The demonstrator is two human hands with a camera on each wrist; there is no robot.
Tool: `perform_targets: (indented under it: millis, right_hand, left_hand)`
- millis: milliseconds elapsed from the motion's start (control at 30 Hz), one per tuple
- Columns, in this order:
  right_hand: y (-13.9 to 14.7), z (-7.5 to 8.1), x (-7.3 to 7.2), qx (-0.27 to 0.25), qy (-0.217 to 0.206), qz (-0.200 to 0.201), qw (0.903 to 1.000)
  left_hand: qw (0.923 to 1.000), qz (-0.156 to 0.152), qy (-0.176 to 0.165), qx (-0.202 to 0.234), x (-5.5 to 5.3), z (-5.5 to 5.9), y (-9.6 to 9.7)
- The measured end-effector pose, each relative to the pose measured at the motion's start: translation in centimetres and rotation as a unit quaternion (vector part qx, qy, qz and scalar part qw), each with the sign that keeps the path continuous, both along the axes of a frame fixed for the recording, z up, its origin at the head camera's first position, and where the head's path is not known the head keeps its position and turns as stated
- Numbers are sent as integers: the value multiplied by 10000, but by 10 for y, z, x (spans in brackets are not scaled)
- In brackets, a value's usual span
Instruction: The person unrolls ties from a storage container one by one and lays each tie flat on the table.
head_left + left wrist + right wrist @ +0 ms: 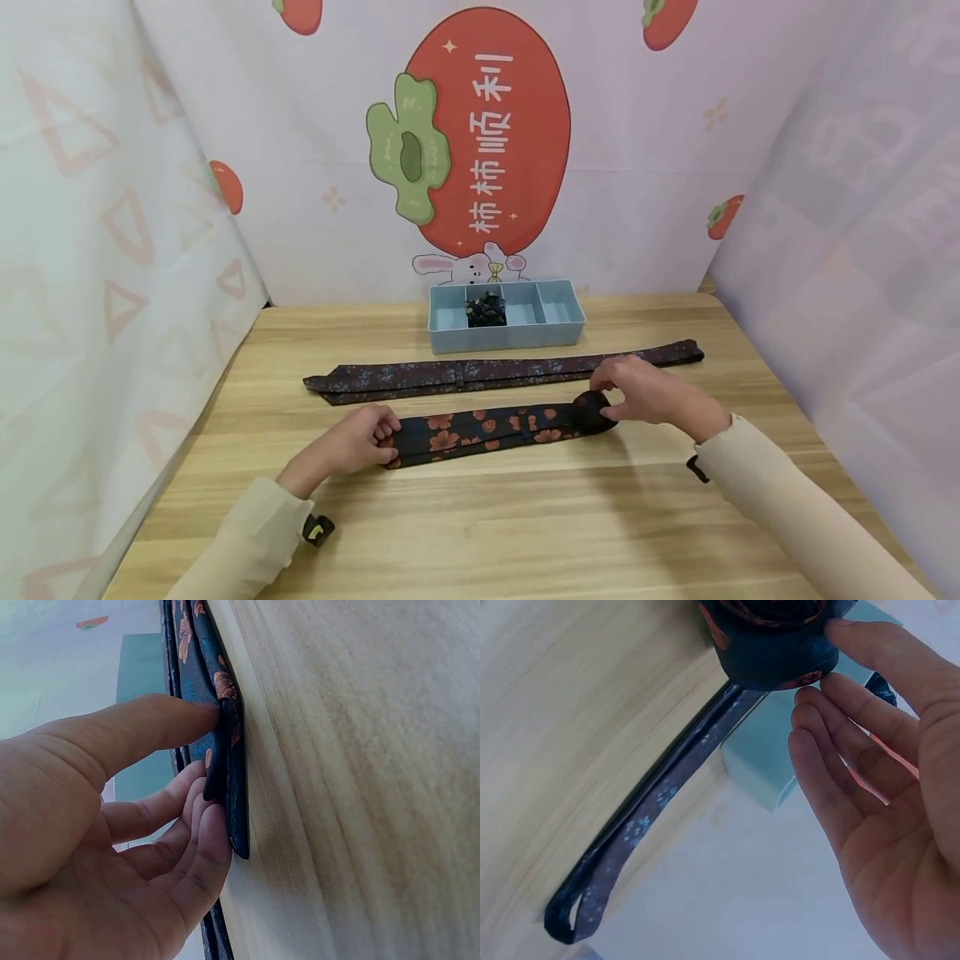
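Note:
A dark necktie with orange flowers (480,427) lies across the table, its right part wound into a roll (594,413). My left hand (356,440) pinches the tie's flat left end, thumb on one face and fingers on the other, as the left wrist view shows. At the other end my right hand (651,393) grips the roll between thumb and fingertips; the coiled layers (772,611) show at the top of the right wrist view. Behind it stretches a second necktie, dark maroon with small blue flowers (397,377), folded lengthwise and untouched.
Near the back edge stands a light blue tray (506,337) with several compartments. A dark patterned bundle (486,310) sits in its second compartment from the left. A printed cloth (330,125) hangs behind the wooden table (480,533), with more cloth at both sides.

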State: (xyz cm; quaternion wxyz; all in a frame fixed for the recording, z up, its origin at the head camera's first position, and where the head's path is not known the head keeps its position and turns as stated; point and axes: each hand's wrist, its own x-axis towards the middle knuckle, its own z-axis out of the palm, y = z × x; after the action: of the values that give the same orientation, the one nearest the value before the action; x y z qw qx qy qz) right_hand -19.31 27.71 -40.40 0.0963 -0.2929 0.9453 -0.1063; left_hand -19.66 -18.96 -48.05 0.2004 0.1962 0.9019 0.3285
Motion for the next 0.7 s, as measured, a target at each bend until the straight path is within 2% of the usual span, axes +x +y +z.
perform_targets:
  millis: [267, 433, 567, 700]
  right_hand:
    - [22, -7, 3, 290, 84, -148, 9994]
    - [31, -14, 3, 254, 50, -293, 9992]
    - [29, -9, 3, 250, 164, -286, 9991]
    - [15, 1, 4, 208, 339, -75, 9992]
  left_hand:
    - [10000, 20, 42, -9, 1, -3, 0]
    - [10000, -8, 66, -9, 1, -3, -1]
    - [10000, -47, 57, -7, 0, -2, 0]
    - [10000, -55, 66, -14, 0, -1, 0]
